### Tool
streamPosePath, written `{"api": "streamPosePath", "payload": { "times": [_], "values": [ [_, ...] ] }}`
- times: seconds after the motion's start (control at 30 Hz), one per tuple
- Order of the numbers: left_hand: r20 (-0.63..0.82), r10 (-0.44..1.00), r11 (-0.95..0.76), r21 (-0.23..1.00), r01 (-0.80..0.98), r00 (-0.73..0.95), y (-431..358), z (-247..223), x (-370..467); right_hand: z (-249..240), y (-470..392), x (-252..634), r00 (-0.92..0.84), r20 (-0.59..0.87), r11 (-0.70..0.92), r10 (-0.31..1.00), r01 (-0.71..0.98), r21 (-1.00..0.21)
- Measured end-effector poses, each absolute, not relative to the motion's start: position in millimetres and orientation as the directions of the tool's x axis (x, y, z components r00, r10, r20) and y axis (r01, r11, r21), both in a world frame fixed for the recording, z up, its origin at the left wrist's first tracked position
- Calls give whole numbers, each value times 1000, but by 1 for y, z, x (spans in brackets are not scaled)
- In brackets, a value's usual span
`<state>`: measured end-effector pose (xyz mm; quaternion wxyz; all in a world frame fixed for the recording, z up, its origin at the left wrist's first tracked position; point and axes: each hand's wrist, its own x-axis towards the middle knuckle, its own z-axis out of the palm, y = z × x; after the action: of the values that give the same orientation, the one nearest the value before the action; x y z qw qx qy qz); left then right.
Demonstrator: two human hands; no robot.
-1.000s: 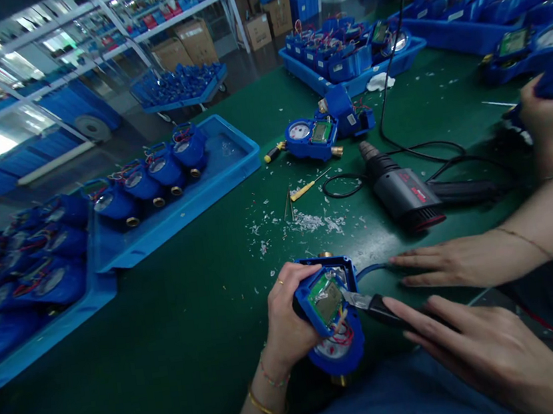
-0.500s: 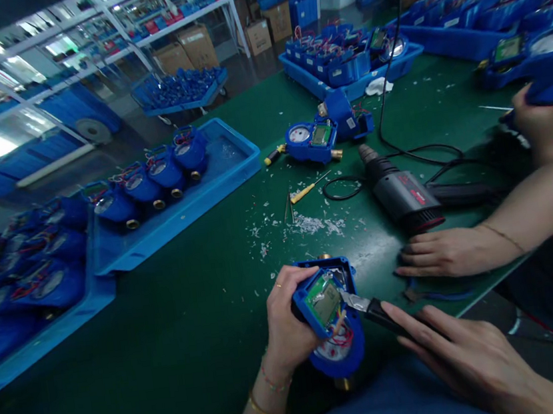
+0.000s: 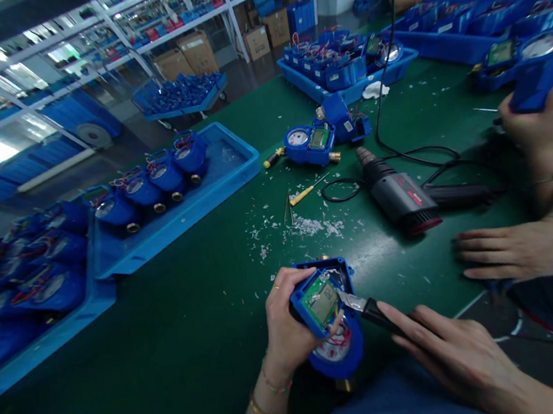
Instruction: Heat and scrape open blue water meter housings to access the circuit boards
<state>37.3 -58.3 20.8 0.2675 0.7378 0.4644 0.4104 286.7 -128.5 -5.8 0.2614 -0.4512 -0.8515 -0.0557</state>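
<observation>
My left hand (image 3: pixel 291 323) is closed round a blue water meter (image 3: pixel 342 357) near the table's front edge. Its tilted display module (image 3: pixel 320 301) shows a green circuit board with a small screen, and red and yellow wires run below it. Brass fittings stick out at the meter's top and bottom. In my right hand (image 3: pixel 450 350) is a utility knife (image 3: pixel 375 311) with a black handle. The blade's tip rests at the right edge of the display module; whether it cuts into anything there is too small to tell.
Beyond the meter lie white scraps (image 3: pixel 303 225), a yellow screwdriver (image 3: pixel 302 195) and a heat gun (image 3: pixel 398 192) with its cord. Blue trays (image 3: pixel 181 215) of meters stand left and at the back. On the right, a co-worker's hands (image 3: pixel 508 252) are over the same table, one holding a blue part.
The co-worker's near hand has slid right, away from the heat gun, and the dark scrap beside it is gone from that spot. My hands, meter and knife have hardly moved.
</observation>
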Motion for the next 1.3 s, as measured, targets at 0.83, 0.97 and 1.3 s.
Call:
{"api": "streamPosePath", "payload": {
  "times": [0.83,0.97,1.3],
  "values": [
    [357,900,-436,738,516,249,-57,19,32,4,-117,301,-544,385,648,746,726,-229],
    [362,897,-441,744,501,253,-58,19,33,30,-110,304,-559,383,657,735,726,-203],
    [340,884,-454,786,420,320,-51,22,36,64,-78,321,-719,300,767,627,638,-72]
  ]
}}
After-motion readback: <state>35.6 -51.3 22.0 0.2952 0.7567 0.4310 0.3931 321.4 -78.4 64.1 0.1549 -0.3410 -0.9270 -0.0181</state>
